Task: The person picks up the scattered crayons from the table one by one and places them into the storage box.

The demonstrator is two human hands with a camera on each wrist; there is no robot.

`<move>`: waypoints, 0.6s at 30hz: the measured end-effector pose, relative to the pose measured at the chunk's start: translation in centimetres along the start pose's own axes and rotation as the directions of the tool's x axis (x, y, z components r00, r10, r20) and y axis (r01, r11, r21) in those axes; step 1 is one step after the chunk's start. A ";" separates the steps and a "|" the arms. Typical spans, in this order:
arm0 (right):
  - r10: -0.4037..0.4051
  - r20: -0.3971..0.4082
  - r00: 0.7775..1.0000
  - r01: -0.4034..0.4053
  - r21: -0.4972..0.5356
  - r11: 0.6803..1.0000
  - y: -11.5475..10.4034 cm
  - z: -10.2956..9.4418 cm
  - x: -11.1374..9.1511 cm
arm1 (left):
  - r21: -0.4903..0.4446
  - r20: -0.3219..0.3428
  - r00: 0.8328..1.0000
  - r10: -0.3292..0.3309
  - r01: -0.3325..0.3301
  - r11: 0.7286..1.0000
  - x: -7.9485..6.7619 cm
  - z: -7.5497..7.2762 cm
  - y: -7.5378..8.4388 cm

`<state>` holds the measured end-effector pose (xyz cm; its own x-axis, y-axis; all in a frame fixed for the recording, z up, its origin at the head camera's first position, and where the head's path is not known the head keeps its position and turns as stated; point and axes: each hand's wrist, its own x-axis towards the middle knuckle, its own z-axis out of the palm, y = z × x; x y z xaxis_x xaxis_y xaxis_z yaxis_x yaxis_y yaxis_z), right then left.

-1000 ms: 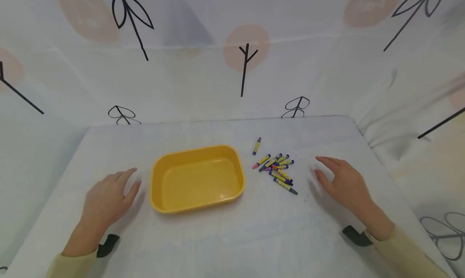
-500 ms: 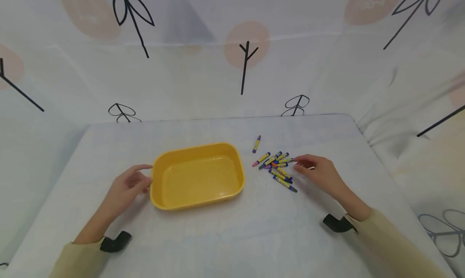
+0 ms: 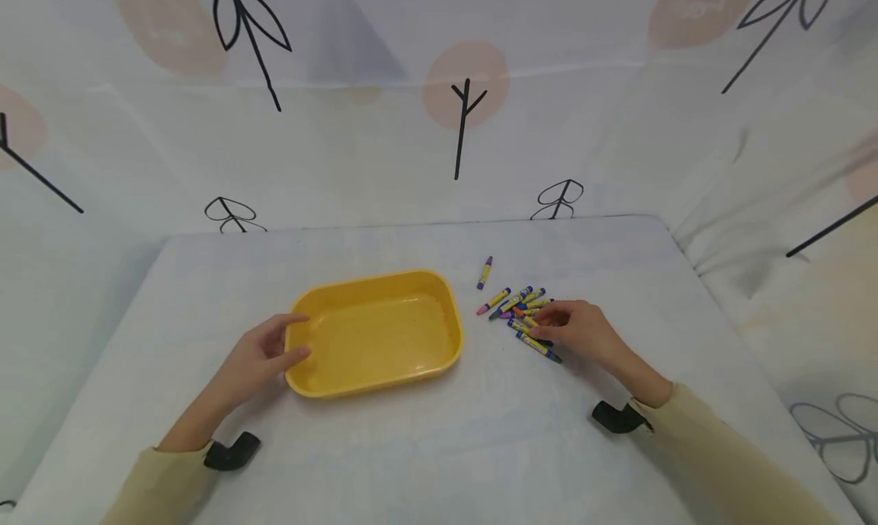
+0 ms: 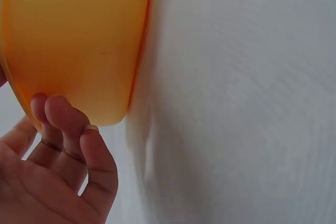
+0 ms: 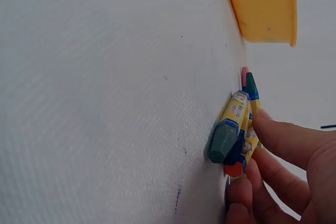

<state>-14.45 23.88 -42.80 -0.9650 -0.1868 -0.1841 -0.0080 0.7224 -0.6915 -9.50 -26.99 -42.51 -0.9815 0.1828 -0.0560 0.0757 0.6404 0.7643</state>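
At the far left, pale patterned fabric drops beside the table, which wears a whitish cover. The left sleeve, beige, comes up from the bottom edge, a black piece standing out at its cuff. Beyond it the left hand grasps the left end of a yellow tray: thumb and forefinger reach over the rim, while other fingers bend against the outer wall (the left wrist view shows these best). The tray sits on the table with its open side up, slightly left of the middle, its bare floor shining a little.

Right of the tray, a purple crayon lies alone, farther from the person than the others. Next comes a loose heap of crayons in yellow wrappers: a pink crayon at its left edge, a dark green crayon slanting across, and a greyish-green crayon on the near side, its tip pointing right.

At the heap's right edge, the right hand pinches an orange crayon between thumb and fingers, low among its neighbours. Farther right are a second black piece and the right sleeve, also beige.
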 end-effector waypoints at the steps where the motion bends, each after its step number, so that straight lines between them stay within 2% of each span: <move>1: 0.002 0.002 1.000 -0.002 -0.011 1.000 -0.1 0.0 0.0 | -0.003 0.003 1.000 -0.012 0.012 1.000 0.0 0.0 0.1; 7: 0.022 0.023 0.999 -0.021 -0.024 0.999 -0.4 0.1 0.2 | -0.004 0.025 0.998 -0.061 0.061 0.998 -0.1 0.3 0.2; 15: 0.038 0.045 0.998 -0.037 -0.028 0.999 -0.7 0.1 0.4 | -0.094 0.068 0.997 -0.044 0.051 0.994 -0.2 0.4 0.1; 18: 0.033 0.043 0.999 -0.031 -0.040 0.999 -0.7 0.1 0.3 | -0.102 0.072 0.996 -0.046 0.053 0.993 -0.1 0.4 0.0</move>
<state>-14.71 23.29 -42.45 -0.9527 -0.1913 -0.2361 0.0113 0.7541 -0.6566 -9.28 -26.68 -42.73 -0.9688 0.2066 -0.1370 0.0053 0.5698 0.8218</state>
